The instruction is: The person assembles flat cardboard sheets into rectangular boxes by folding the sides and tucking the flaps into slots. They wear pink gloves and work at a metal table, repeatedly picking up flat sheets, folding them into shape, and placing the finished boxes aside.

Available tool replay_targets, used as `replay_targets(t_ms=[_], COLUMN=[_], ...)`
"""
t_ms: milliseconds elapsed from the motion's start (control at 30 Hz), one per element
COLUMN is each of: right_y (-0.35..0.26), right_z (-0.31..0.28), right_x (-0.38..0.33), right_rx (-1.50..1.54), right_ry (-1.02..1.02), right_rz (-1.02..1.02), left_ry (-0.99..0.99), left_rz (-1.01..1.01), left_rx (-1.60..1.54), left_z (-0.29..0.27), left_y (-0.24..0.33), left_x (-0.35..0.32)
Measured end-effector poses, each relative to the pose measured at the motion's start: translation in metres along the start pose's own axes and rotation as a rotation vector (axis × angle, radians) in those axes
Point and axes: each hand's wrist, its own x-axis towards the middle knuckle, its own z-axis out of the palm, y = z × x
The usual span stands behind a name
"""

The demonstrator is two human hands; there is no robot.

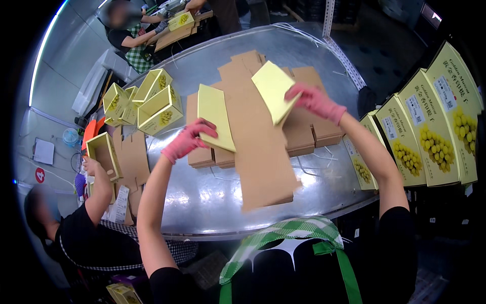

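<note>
A metal table (195, 202) carries cardboard stacks (255, 129) and yellow boxes (161, 115).

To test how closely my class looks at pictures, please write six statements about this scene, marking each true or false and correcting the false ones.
1. The person's left hand and right hand wear pink gloves. True.
2. The right hand is empty. False: it holds a pale-yellow cardboard panel.
3. Yellow cartons printed with grapes stand on the right. True.
4. The worktable has a wooden top. False: its top is shiny metal.
5. Open yellow boxes stand left of the central brown cardboard blank. True.
6. Nobody else is in view. False: a co-worker is at lower left.
</note>
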Motion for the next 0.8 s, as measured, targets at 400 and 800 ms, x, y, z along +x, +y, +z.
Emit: replay_targets(t_ms=[400,800], right_y=[0.01,-0.077], right_z=[0.034,0.091], right_x=[-0.031,-0.097], right_rx=[0.316,-0.666], right_ry=[0.587,-0.002], right_rz=[-0.085,-0.05], left_ry=[1.008,0.574], left_rz=[0.335,0.129], left_rx=[-0.894,0.558], left_z=[0.099,0.151], left_y=[-0.047,0.08], left_x=[-0.026,-0.057])
